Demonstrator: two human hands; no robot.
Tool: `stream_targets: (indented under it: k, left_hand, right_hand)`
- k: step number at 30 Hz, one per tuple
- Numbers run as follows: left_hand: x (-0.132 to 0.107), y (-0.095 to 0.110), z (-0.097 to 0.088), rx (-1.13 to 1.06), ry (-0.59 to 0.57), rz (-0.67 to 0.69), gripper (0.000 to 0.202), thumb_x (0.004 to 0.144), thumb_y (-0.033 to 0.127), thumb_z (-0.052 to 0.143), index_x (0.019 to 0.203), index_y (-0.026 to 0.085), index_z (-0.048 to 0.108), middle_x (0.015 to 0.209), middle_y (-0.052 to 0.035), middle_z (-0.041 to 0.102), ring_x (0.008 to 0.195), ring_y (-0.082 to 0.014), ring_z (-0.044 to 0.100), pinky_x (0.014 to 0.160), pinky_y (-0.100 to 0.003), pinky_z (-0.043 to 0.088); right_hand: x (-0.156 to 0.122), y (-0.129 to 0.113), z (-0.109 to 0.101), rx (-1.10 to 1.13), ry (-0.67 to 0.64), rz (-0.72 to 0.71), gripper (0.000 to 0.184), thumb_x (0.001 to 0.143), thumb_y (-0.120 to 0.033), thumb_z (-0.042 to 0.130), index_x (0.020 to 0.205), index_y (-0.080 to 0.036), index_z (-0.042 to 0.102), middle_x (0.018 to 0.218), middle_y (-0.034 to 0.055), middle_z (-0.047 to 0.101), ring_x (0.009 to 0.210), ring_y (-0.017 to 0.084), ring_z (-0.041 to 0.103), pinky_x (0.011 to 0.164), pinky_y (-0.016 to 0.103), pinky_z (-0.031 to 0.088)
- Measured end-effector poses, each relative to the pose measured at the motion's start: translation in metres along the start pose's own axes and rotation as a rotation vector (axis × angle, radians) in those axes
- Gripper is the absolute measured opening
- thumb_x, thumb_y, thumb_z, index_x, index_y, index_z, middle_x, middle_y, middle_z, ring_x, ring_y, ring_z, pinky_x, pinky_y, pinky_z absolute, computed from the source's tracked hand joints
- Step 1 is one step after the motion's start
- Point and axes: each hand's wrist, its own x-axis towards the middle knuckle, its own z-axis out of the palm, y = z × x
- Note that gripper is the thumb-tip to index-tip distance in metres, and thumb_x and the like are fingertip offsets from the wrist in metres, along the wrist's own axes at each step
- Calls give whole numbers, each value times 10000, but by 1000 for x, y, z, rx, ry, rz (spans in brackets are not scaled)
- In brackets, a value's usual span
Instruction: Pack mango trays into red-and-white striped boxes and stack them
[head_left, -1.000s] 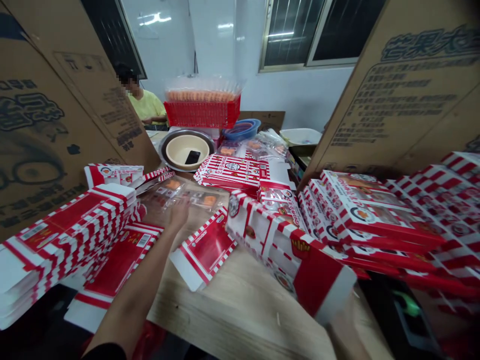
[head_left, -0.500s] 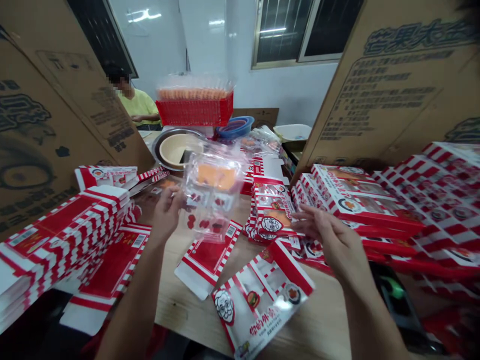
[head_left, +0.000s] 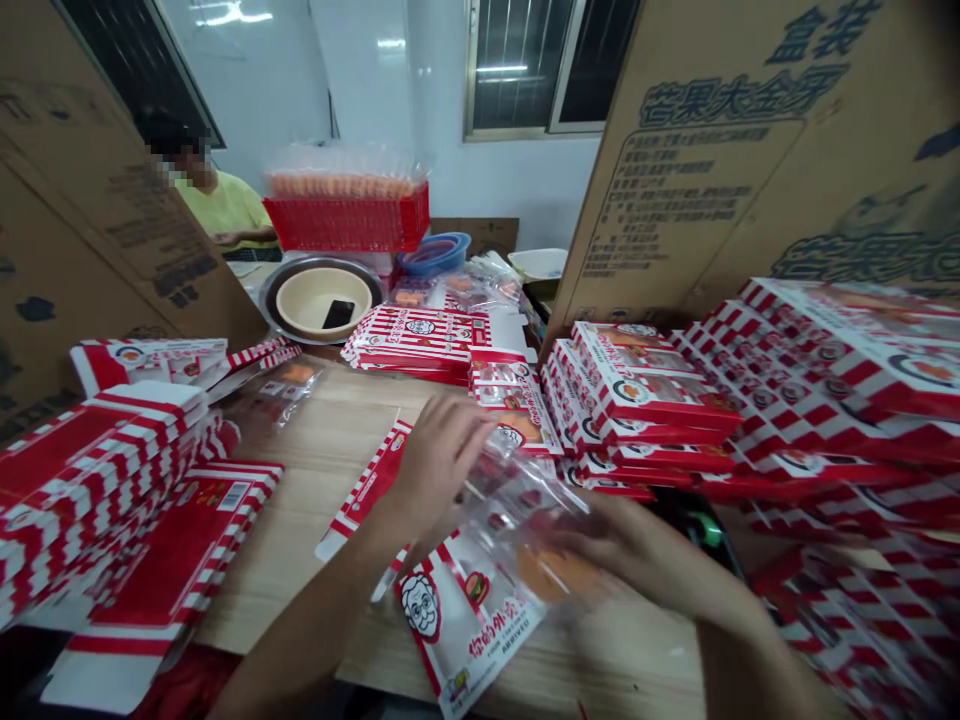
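My left hand (head_left: 439, 465) and my right hand (head_left: 622, 545) grip opposite sides of a clear plastic tray (head_left: 517, 520) with orange pieces in it, slightly blurred by motion. The tray is tilted and hangs just above a flat red-and-white printed food box (head_left: 465, 625) with a cartoon face, whose lower end overhangs the near edge of the wooden table (head_left: 300, 430). Part of the box is hidden under the tray. Just left of my left wrist lies a red-and-white flattened carton (head_left: 361, 490).
Stacks of flat striped cartons (head_left: 97, 470) fill the left and assembled boxes (head_left: 645, 390) are piled on the right. Upright cardboard sheets (head_left: 675, 170) flank the table. Further back are a steel basin (head_left: 319, 300), a red basket (head_left: 345, 225) and a seated person (head_left: 217, 210).
The plastic tray has dropped lower, moving down and right towards the printed box. My right hand, apart from it before, now grips it too. The view has swung slightly left.
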Motion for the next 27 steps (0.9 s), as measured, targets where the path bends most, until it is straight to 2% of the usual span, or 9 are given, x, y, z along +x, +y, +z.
stream_targets:
  k: [2,4,7,10,12,18,21,24,27]
  left_hand:
    - [-18,-22,10,-197,48,-418,168,912,308,423,925,216,564,938,-35,629,911,-181,566,807,-303,428]
    - [-38,-43,23,-292,-73,-592,170,871,341,476,853,207,579,826,-23,646,810,-183,596,728,-288,449]
    - [-60,-60,52,-421,-337,-612,160,746,351,638,783,195,634,717,-8,677,682,-179,622,642,-273,469]
    - [-64,-58,74,-548,-478,-593,231,715,316,671,912,196,671,893,-44,719,818,-200,651,750,-304,489]
    - [-61,-51,77,-606,-507,-579,347,718,291,676,1054,208,647,1066,-68,692,973,-219,626,855,-332,467]
    - [-59,-35,45,-898,-390,-513,529,755,235,607,1267,262,476,1338,-61,512,1214,-237,480,979,-376,400]
    - [-64,-26,40,-1080,-287,-485,637,709,179,595,1310,300,418,1376,-39,468,1257,-242,428,988,-369,387]
    - [-67,-16,43,-1164,-242,-547,672,723,176,587,1350,319,392,1333,-46,506,1187,-237,489,939,-347,419]
    - [-68,-9,42,-1054,-216,-618,524,732,273,657,1240,293,532,1132,-38,604,976,-197,581,803,-282,467]
  right_hand:
    - [-22,14,-11,69,236,35,273,770,-388,645,975,-217,699,902,49,735,853,244,674,763,338,540]
    - [-40,28,-19,157,562,58,262,684,-406,721,887,-240,718,872,50,739,852,255,681,738,321,549]
    - [-47,43,-15,444,996,21,317,614,-432,765,874,-261,707,783,41,734,801,247,691,680,312,562]
    - [-35,48,2,721,990,4,343,592,-405,782,871,-224,702,757,52,735,738,250,700,668,356,577]
    - [-25,46,12,805,981,-5,296,603,-359,783,841,-203,698,795,57,740,769,256,703,706,385,580]
    - [-6,31,17,661,1496,-314,256,726,-289,702,970,-240,645,1081,-1,691,1051,205,632,949,381,491]
    - [0,29,21,598,1467,-254,277,714,-317,705,969,-228,647,1081,20,691,1089,239,613,936,399,499]
    - [4,32,29,723,1213,-27,304,710,-356,711,962,-190,671,915,63,737,930,282,686,781,409,568]
    - [6,35,35,871,987,32,311,717,-388,697,957,-193,676,933,78,740,860,285,704,691,392,586]
